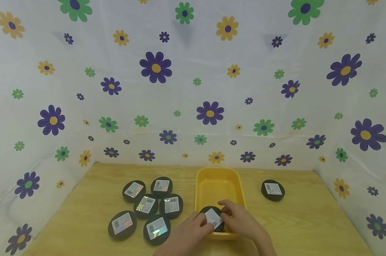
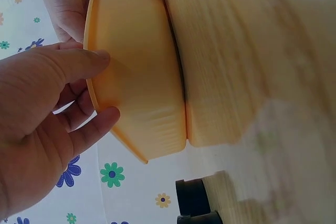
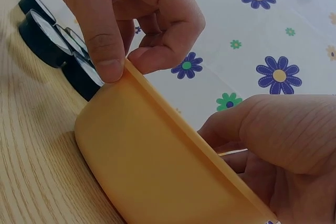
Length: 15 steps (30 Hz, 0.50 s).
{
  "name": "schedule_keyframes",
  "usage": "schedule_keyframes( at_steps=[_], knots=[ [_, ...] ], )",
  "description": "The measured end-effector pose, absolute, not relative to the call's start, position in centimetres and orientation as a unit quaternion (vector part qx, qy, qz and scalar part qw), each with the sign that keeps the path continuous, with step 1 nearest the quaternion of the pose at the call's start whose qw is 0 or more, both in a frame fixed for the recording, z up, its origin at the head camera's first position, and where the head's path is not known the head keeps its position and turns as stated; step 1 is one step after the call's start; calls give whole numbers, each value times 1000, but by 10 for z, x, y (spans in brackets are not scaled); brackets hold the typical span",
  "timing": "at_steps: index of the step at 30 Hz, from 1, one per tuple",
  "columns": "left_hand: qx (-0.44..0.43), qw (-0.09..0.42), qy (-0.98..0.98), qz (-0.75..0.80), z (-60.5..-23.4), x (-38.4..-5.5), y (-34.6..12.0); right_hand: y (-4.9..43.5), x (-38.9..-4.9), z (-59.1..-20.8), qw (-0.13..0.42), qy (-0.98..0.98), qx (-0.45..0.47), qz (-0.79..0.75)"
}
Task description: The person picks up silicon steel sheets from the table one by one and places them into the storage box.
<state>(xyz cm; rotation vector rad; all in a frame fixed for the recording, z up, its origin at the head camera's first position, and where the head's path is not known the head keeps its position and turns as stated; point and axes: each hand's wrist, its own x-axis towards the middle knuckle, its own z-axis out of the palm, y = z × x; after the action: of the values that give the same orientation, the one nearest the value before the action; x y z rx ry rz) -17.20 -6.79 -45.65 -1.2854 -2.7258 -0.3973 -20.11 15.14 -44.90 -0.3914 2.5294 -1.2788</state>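
A flat black disc (image 1: pixel 213 219) with a white label lies inside the near end of the yellow tray (image 1: pixel 243 192). My right hand (image 1: pixel 242 218) reaches over the tray's right side, fingers bent, its thumb and fingertips at the disc's right edge. At the near left corner, my left hand (image 1: pixel 191 229) pinches the tray rim, thumb (image 3: pixel 107 69) outside the wall and fingers curled over to the inside. Both wrist views show the tray's outer wall (image 2: pixel 139 66), which hides the disc.
Several similar labelled black discs, one of them a disc (image 1: pixel 122 225) near the front, lie grouped left of the tray. Another disc (image 1: pixel 273 190) sits alone to the right. A flowered white cloth (image 1: pixel 186 89) closes off the back and sides of the wooden table (image 1: pixel 295 220).
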Motion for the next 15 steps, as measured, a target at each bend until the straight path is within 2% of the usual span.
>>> schedule_keyframes(
  at_steps=[15],
  knots=[
    [-417, 81, -896, -130, -458, -171, -68, 151, -200, -450, 122, 875, -153, -444]
  ],
)
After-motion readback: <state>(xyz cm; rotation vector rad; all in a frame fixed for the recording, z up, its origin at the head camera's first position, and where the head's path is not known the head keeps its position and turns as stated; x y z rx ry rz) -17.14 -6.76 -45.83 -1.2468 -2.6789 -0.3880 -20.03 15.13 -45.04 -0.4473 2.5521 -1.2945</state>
